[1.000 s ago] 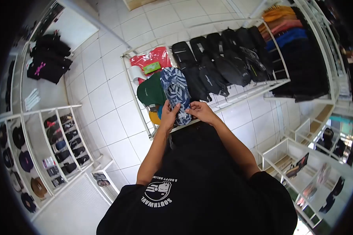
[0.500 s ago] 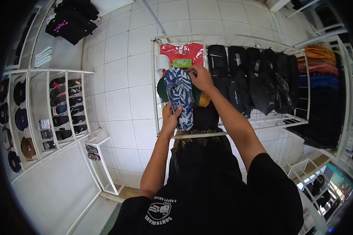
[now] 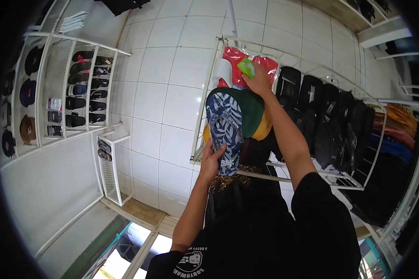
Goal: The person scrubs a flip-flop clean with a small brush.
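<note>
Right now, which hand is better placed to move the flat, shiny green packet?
Probably the right hand: its fingers touch the packet, while the left hand grips the blue leaf-patterned flip-flop.

A navy flip-flop [image 3: 229, 128] with pale leaf print and white lettering lies footbed up, its heel end gripped in the left hand [image 3: 210, 162], while a bright green packet [image 3: 246, 68] tilts in the right hand [image 3: 259, 80].
</note>
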Motion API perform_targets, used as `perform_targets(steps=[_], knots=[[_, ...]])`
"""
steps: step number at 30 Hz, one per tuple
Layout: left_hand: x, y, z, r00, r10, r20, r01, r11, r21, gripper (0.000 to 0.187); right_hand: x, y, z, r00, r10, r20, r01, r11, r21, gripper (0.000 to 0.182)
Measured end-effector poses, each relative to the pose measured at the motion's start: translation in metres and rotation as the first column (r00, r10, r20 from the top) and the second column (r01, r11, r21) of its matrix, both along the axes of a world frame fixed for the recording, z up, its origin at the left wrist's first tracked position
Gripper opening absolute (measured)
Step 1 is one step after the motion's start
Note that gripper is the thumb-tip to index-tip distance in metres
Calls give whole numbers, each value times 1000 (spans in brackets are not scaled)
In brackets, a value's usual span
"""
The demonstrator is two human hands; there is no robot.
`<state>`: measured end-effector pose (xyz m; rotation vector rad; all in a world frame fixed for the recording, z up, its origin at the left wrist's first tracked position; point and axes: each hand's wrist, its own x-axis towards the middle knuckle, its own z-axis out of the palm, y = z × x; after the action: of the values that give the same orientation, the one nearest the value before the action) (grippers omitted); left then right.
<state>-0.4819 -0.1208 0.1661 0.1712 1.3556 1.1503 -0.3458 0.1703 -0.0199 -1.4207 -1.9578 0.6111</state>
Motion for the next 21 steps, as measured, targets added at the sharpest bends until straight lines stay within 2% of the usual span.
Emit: perform_targets(steps=[2,3,4,6,8,9,10,12,13,14,16,17,18,20,21], knots=[[-3,-6,-2,1000,-11,-12,12,999,52,43,16,-32,52,934,-73,-349,-44,948,-315,62],[-4,-6,0,1000,-13,-7,14,998,63,41,28,-51,82,841,-167,-515,-167,824,-541,59],[-4,-4,5,1000,-18,-1,18,997,73,38,40,-73,111,723,-303,-621,-327,642,-693,57],[-3,-2,18,999,-46,0,46,994,102,35,52,-123,163,748,-314,-584,-285,642,-711,50],[-1,-4,25,977,-204,-67,213,955,205,32,51,-167,194,705,-331,-627,-165,783,-599,47],[4,-3,32,972,-230,-55,237,942,239,31,57,-184,203,654,-407,-638,-141,763,-631,42],[8,-5,37,967,-248,-49,252,934,251,31,64,-198,212,652,-413,-636,-120,772,-624,42],[11,-2,40,921,-369,-128,390,864,317,30,75,-218,233,318,-550,-772,-207,755,-623,37],[9,2,44,867,-447,-221,498,804,324,42,76,-225,247,288,-568,-771,-151,768,-623,30],[13,0,52,847,-486,-218,532,777,336,42,82,-236,253,267,-574,-774,-109,780,-616,30],[29,4,100,652,-496,-573,734,603,313,71,97,-255,265,261,-583,-769,55,805,-591,28],[34,7,113,542,-581,-607,816,535,217,105,100,-265,277,255,-591,-765,156,806,-571,27],[42,9,123,513,-608,-606,845,482,232,105,107,-277,279,228,-598,-768,213,800,-561,27],[56,5,134,334,-546,-768,917,378,130,119,116,-303,283,258,-596,-761,304,797,-521,29],[66,1,124,287,-505,-814,929,355,108,126,116,-314,293,202,-587,-784,386,783,-487,34]])
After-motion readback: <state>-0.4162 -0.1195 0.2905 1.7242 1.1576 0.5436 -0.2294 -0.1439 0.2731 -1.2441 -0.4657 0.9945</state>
